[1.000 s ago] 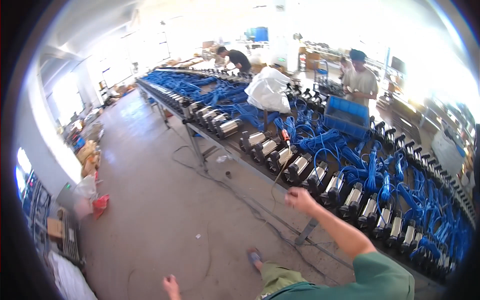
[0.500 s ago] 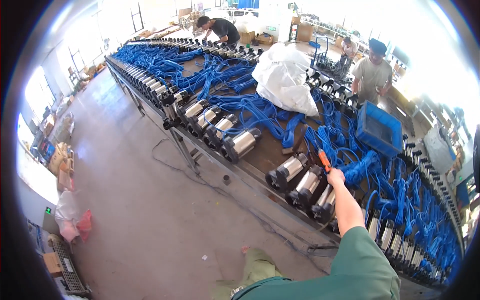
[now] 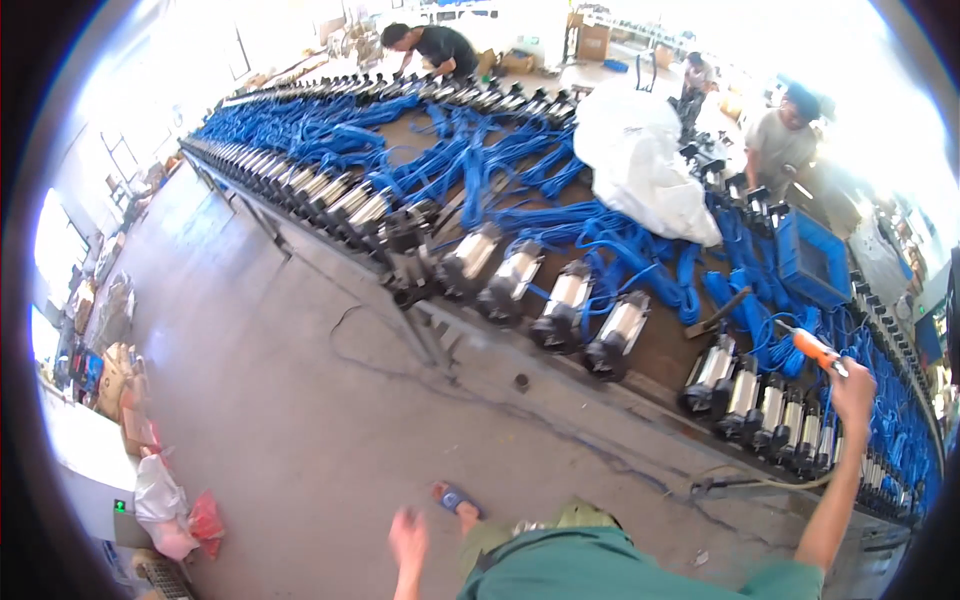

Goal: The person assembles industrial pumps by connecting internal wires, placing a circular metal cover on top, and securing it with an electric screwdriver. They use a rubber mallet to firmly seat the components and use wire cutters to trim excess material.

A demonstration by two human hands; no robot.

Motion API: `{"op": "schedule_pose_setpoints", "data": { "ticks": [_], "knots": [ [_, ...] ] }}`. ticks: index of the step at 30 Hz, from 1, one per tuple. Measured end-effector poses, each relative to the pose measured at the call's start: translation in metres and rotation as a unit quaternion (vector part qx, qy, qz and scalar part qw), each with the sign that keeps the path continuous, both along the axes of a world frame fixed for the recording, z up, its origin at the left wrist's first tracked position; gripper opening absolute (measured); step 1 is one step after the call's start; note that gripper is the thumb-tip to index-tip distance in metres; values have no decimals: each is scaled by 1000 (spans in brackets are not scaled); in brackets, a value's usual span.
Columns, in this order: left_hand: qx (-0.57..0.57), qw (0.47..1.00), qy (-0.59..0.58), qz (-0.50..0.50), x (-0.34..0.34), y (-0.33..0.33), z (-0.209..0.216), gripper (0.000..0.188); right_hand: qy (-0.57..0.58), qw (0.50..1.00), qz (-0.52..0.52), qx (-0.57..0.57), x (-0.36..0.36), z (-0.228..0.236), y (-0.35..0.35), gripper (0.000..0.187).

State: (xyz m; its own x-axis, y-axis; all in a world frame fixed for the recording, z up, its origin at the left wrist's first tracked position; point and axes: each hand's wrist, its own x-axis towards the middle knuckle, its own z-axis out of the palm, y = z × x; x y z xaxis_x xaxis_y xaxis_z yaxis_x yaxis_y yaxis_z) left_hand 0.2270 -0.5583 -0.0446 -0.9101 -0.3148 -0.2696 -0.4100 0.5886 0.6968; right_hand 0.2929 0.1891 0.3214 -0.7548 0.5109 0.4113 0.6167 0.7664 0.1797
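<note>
My right hand is wrapped round an orange power screwdriver, raised over the right part of the bench. Its thin bit points left, toward bundles of blue cable. Just below and left of it stands a row of silver cylindrical motors with black ends. More such motors sit farther left along the near edge, past a gap. My left hand hangs low over the floor, away from the bench. Motion smears its fingers.
A white sack and a blue crate rest on the long bench. Across it, one person stands at the right and another bends at the far end. A thin hose hangs by the near edge. Bags lie along the left wall.
My right hand has moved right and lifted off the motors with the screwdriver. My left hand has come into view at the bottom. The view has shifted, and the bench appears turned.
</note>
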Motion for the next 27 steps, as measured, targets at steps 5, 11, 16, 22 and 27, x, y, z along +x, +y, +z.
{"op": "schedule_pose_setpoints", "data": {
  "ticks": [5, 11, 16, 22, 27],
  "knots": [
    [105, 783, 319, -523, -199, 187, 248, 68, -34, 993, 110, -10, -2, 110, -203, 19],
    [158, 749, 151, -625, -210, 226, 245, 41, -133, 933, 286, -172, -132, 71, -366, 28],
    [111, 825, 2, -554, -322, 143, 227, 29, -35, 934, 355, 29, -268, 11, -418, 50],
    [130, 871, 93, -464, -388, 73, 233, 50, 262, 522, 242, -775, -385, -153, -552, 72],
    [97, 852, 359, -367, -440, 28, 305, 94, 391, 278, 184, -858, -474, -167, -604, 60]
  ]
}}
